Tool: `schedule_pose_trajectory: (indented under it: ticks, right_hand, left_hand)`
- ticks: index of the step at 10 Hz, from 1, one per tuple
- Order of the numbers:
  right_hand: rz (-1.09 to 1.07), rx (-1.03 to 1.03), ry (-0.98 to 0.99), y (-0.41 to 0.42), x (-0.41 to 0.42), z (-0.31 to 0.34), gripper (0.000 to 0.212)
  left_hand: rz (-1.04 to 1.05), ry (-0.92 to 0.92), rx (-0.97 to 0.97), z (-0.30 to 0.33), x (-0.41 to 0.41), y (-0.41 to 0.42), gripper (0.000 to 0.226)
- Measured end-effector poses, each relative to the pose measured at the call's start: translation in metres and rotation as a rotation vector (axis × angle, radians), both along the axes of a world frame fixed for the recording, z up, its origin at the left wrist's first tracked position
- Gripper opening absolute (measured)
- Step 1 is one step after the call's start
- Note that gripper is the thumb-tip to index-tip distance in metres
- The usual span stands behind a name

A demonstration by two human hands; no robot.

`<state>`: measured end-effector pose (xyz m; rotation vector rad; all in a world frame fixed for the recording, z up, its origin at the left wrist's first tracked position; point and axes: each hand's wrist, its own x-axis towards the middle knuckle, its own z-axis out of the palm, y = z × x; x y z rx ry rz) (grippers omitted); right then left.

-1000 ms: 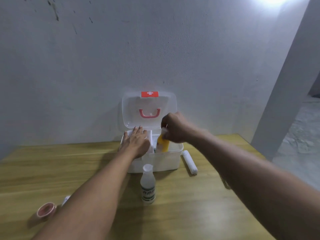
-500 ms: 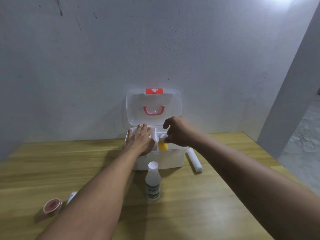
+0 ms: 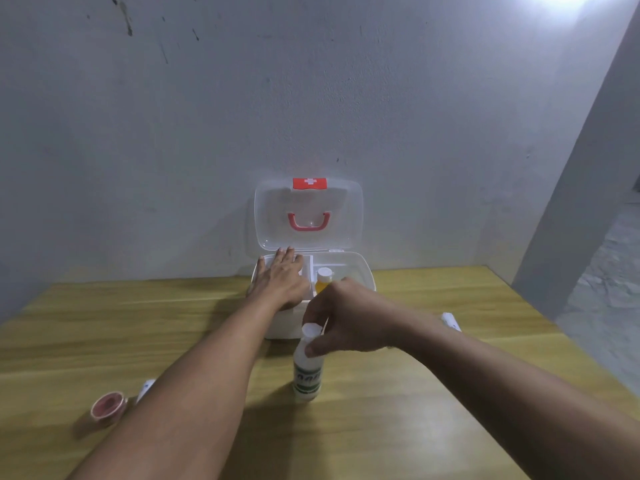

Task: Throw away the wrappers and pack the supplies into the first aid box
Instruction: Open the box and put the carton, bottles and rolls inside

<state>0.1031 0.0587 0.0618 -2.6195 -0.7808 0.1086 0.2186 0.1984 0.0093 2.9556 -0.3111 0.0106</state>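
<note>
The white first aid box (image 3: 360,271) stands open against the wall, its clear lid (image 3: 308,213) upright with a red handle. A small yellow bottle (image 3: 323,279) with a white cap stands inside the box. My left hand (image 3: 282,280) lies flat, fingers spread, on the box's left rim. In front of the box stands a white bottle (image 3: 307,374) with a green label. My right hand (image 3: 341,323) closes around its neck just below the cap.
A pink tape roll (image 3: 108,408) lies at the front left of the wooden table (image 3: 398,427), a small white tube (image 3: 145,389) beside it, partly behind my left arm. A white gauze roll (image 3: 450,321) lies right of the box. The table's right edge drops to a grey floor.
My right hand has let go of the yellow bottle inside the box, drawn back toward me and closed on the white bottle. The left hand has stayed on the box.
</note>
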Motion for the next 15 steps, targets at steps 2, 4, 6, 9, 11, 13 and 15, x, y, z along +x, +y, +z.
schedule_pose_trajectory:
  ticks: [2, 4, 6, 9, 11, 13, 15]
  right_hand:
    - [-0.111, 0.112, 0.038, -0.032, 0.005, 0.053, 0.017]
    - [-0.3, 0.188, -0.167, -0.057, 0.038, 0.098, 0.021]
    - [-0.389, -0.044, -0.282, -0.045, 0.075, 0.05, 0.018]
    - [-0.435, -0.126, -0.19, -0.043, 0.096, -0.005, 0.024]
    - [-0.442, 0.004, -0.175, -0.051, 0.095, -0.006, 0.05]
    - [-0.752, 0.087, -0.184, -0.085, 0.084, -0.014, 0.022]
    - [-0.717, -0.123, 0.059, -0.083, 0.075, -0.053, 0.022]
  left_hand:
    - [-0.004, -0.004, -0.008, -0.001, -0.001, 0.0, 0.061]
    - [-0.009, -0.008, -0.029, -0.001, -0.003, 0.001, 0.059]
    - [-0.014, -0.006, -0.053, 0.0, -0.003, 0.0, 0.061]
    - [-0.018, -0.015, -0.013, -0.003, 0.0, 0.0, 0.057]
    - [-0.016, -0.016, -0.023, -0.003, 0.0, 0.0, 0.057]
    - [-0.013, -0.018, -0.011, -0.004, 0.002, 0.0, 0.057]
    - [-0.017, -0.019, -0.012, -0.006, 0.003, 0.001, 0.057]
